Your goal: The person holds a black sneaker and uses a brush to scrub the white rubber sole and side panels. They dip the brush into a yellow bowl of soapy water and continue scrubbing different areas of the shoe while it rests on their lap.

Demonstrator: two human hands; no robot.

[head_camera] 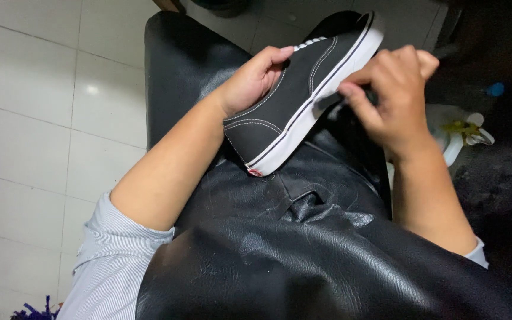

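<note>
A black canvas sneaker point(294, 95) with white stitching, white laces and a white rubber sole lies on its side over my lap. My left hand point(253, 80) grips its upper from the left, fingers curled over the lace area. My right hand point(395, 98) is closed at the white sole edge on the right, fingers pinched together on something small and dark that I cannot make out. A black leather apron point(280, 237) covers my lap beneath the shoe.
White floor tiles point(48, 118) spread out to the left. A white bowl-like container point(454, 136) with a yellow-green item sits right of my right wrist. A small blue cap point(495, 89) lies on the dark area at far right. Something blue and frayed point(34, 311) pokes in at bottom left.
</note>
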